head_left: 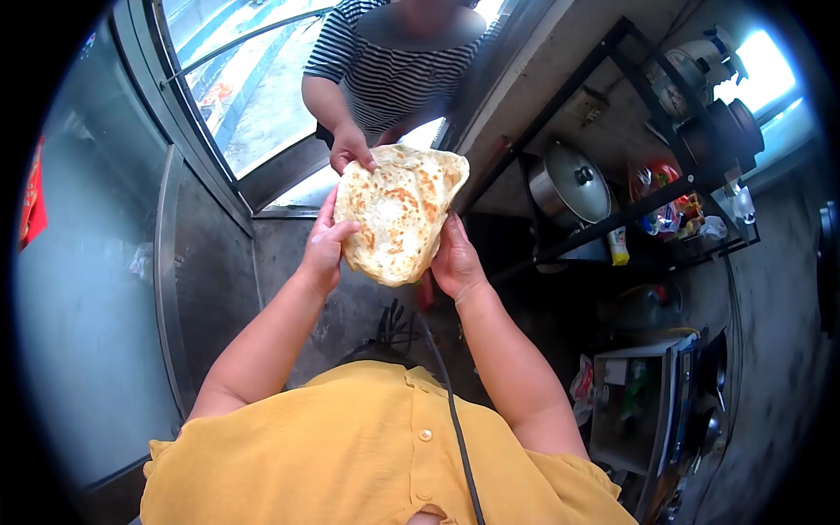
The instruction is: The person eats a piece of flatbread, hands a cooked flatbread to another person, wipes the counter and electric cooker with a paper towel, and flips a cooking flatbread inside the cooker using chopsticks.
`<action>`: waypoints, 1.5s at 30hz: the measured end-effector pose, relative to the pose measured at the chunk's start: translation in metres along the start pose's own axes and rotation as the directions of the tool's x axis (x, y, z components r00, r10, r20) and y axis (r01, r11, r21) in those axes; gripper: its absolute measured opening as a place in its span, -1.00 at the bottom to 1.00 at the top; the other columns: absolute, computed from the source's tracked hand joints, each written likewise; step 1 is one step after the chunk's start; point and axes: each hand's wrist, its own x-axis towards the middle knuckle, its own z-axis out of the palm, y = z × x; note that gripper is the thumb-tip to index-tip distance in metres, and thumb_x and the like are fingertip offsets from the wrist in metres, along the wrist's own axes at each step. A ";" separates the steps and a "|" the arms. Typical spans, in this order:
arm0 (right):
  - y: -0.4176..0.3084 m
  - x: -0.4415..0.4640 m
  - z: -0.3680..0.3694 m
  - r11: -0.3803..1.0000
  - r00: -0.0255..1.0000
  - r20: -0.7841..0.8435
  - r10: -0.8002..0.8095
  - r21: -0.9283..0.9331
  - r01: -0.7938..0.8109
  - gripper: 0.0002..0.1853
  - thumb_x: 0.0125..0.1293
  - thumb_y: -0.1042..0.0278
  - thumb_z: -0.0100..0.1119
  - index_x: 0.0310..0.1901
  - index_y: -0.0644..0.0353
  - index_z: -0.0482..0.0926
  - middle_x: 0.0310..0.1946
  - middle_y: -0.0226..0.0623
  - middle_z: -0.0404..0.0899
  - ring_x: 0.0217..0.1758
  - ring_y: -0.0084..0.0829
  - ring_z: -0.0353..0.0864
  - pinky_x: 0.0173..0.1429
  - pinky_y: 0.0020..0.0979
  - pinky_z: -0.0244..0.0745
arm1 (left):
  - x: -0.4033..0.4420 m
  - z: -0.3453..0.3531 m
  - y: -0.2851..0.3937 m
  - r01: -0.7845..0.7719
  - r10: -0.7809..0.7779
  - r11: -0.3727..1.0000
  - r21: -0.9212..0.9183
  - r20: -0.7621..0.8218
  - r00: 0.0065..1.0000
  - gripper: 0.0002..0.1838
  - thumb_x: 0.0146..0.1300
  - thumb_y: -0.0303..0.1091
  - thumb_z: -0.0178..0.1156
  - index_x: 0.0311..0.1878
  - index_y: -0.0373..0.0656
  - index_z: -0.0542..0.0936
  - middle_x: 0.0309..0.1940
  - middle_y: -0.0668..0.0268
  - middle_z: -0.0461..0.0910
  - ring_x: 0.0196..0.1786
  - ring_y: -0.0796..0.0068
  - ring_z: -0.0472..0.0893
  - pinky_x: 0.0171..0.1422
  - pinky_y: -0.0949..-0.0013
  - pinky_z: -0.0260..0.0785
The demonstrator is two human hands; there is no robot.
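Observation:
A browned round flatbread (398, 214) is held up in front of me, its near edge hanging down a little. My left hand (325, 243) grips its left edge, the thumb lying on top. On the right side my right hand (456, 256) holds the edge from below, most of its fingers hidden beneath the bread. Another person in a striped shirt (385, 74) stands opposite. That person's hand (352, 149) touches the far left edge of the flatbread.
A doorway with a metal-framed door (162, 219) is on the left. At right, a black rack (604, 210) carries a lidded steel pot (570, 184), packets and more pots. A cabinet (634, 407) stands at lower right. A dark cable (455, 402) runs down my front.

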 end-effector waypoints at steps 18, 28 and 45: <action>0.021 -0.059 -0.064 0.950 0.959 -0.167 0.230 -0.173 -0.259 -0.53 0.54 0.14 -0.01 0.38 0.12 0.32 0.07 -0.16 0.61 0.05 -0.35 0.66 0.05 -0.39 0.55 | 0.024 -0.069 -0.009 0.035 0.021 0.952 0.305 -0.178 0.984 -0.25 0.29 -0.41 0.16 0.53 -0.01 0.14 0.35 0.17 0.34 0.11 0.46 0.56 0.08 0.38 0.41; 0.121 -0.444 -0.288 0.837 -0.017 -1.000 0.007 0.015 -0.548 -0.70 0.41 0.13 0.16 -0.45 0.08 0.46 -0.66 -0.45 0.35 -0.77 -0.51 0.21 -0.67 -0.43 0.13 | -0.068 -0.179 -0.125 0.570 -0.581 0.573 0.589 -0.199 0.789 -0.54 0.29 -0.48 0.22 0.27 -0.19 0.48 -0.25 0.37 0.59 -0.30 0.55 0.61 -0.29 0.50 0.44; 0.111 -0.515 -0.220 0.592 0.204 -0.639 -0.742 -0.767 -0.249 -0.51 0.26 0.59 0.15 0.26 0.15 0.48 -0.15 -0.28 0.67 -0.21 -0.49 0.72 -0.11 -0.50 0.61 | -0.146 0.128 -0.135 -0.514 -0.587 0.424 0.746 0.658 0.471 -0.51 -0.09 -0.73 0.09 -0.06 -0.09 0.66 -0.25 0.28 0.46 -0.20 0.37 0.54 -0.05 0.39 0.42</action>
